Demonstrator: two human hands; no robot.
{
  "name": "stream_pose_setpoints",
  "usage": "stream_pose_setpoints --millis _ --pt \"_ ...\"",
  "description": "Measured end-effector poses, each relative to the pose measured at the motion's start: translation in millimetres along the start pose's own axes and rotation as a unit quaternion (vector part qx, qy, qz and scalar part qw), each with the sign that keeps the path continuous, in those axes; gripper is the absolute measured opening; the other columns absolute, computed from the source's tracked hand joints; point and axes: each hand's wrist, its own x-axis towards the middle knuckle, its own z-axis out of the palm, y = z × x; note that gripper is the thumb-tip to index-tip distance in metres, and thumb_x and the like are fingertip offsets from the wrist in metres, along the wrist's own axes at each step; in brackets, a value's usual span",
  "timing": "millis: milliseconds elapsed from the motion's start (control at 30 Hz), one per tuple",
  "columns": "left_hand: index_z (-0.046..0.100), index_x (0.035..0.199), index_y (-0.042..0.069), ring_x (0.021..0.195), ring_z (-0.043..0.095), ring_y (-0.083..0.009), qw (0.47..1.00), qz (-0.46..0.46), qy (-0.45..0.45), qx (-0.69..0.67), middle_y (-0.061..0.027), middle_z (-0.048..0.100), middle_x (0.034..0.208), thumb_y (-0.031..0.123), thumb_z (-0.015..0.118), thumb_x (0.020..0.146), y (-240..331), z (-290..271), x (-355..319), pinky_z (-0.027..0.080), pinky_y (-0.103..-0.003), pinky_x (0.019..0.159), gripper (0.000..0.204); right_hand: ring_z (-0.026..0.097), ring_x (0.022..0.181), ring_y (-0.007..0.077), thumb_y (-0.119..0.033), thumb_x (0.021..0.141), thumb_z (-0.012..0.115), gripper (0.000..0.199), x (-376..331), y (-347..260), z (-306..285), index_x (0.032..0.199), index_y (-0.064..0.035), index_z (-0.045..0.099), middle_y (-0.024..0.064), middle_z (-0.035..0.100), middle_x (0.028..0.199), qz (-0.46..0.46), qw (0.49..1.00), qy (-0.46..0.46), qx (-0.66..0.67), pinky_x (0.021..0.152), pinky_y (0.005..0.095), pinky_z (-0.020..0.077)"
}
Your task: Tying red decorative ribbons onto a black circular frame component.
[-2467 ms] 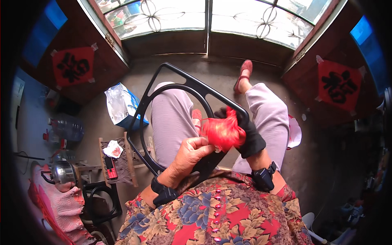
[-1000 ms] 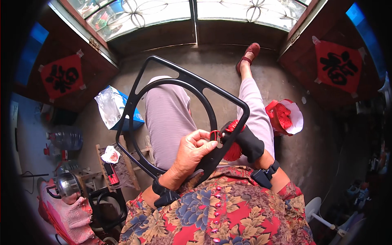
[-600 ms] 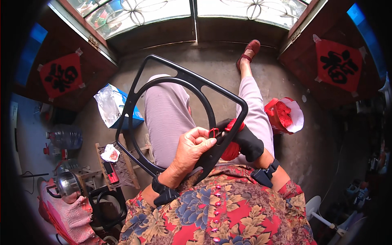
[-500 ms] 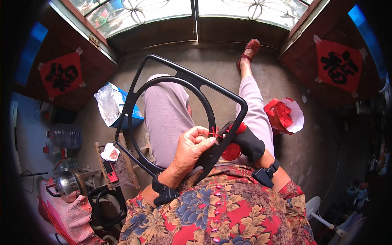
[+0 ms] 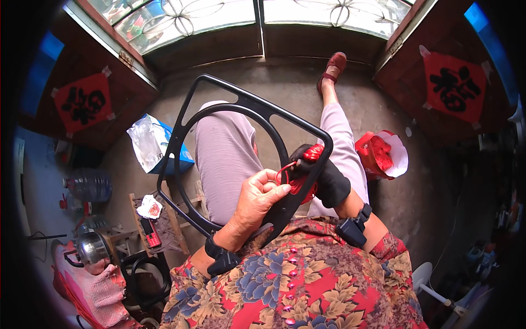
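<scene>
A black frame (image 5: 269,109), with a large round opening inside its squared outer bar, rests tilted across my lap. Bare, my left hand (image 5: 251,200) is closed beside the inner ring, thumb and forefinger pinching a strand of red cord (image 5: 283,172). On the other side of the same bar is my right hand (image 5: 332,183) in a black glove, closed about a bundle of red cord (image 5: 313,153). More of the cord hangs below the glove, and the bar hides part of those fingers.
A red bag (image 5: 368,164) with red material inside stands by my right leg. Left of my knee is a blue box-like bag (image 5: 176,159) with clear plastic. A woven stool (image 5: 171,227) bears a red phone (image 5: 150,234) and crumpled white paper (image 5: 149,206). A metal kettle (image 5: 93,251) is farther left.
My right hand has risen slightly and turned, bringing the cord bundle up beside the bar. The strand at the ring now arches toward the glove. My left hand stays pinched in place.
</scene>
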Motion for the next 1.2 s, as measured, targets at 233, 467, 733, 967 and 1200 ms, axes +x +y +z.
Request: stream_pose_setpoints --millis 233,467,733,967,1200 --pt "0.053 0.093 0.003 0.065 0.059 -0.0038 1.0 0.006 0.012 0.012 -0.0016 0.065 0.074 0.003 0.065 0.083 -1 -1 2 0.045 -0.016 0.058 0.015 0.059 0.081 0.012 -0.01 0.076 0.069 0.02 3 7 -27 0.091 -0.0012 0.06 0.0044 0.062 0.086 -0.012 0.979 -0.144 -0.146 0.072 0.0264 0.0482" --pt "0.054 0.095 0.003 0.064 0.058 -0.0039 1.0 0.004 0.018 -0.017 0.0021 0.06 0.07 0.003 0.064 0.083 -3 -6 0 0.049 -0.016 0.062 0.016 0.06 0.079 0.0145 -0.002 0.07 0.065 0.015 -32 -3 -28 0.084 0.0015 0.063 0.0077 0.063 0.087 0.104 0.975 -0.022 -0.195 0.071 0.0261 0.0486" --pt "0.057 0.095 0.003 0.067 0.061 -0.006 0.998 -0.03 0.022 -0.041 -0.001 0.063 0.079 0.006 0.062 0.085 -7 -14 4 0.051 -0.017 0.063 0.011 0.058 0.075 0.0137 -0.01 0.075 0.066 0.021 -39 3 -32 0.093 -0.0002 0.061 0.0058 0.061 0.087 0.08 0.973 0.003 -0.214 0.071 0.0268 0.0482" --pt "0.058 0.092 0.003 0.068 0.061 -0.0062 0.999 -0.044 0.002 -0.017 -0.0022 0.063 0.082 0.007 0.061 0.086 -5 -18 2 0.051 -0.018 0.062 0.008 0.059 0.078 0.0115 -0.016 0.08 0.067 0.025 -23 4 -44 0.1 -0.0027 0.06 0.0036 0.062 0.086 0.006 0.993 0.103 -0.055 0.07 0.0255 0.0479" --pt "0.06 0.092 0.002 0.072 0.061 -0.0068 0.994 -0.097 -0.04 -0.006 -0.0021 0.063 0.083 0.008 0.059 0.088 -6 -9 4 0.05 -0.017 0.065 0.008 0.06 0.084 0.0122 -0.017 0.085 0.062 0.031 39 11 -27 0.11 -0.0001 0.055 0.0083 0.063 0.093 -0.289 0.876 0.195 -0.334 0.073 0.0259 0.0485"
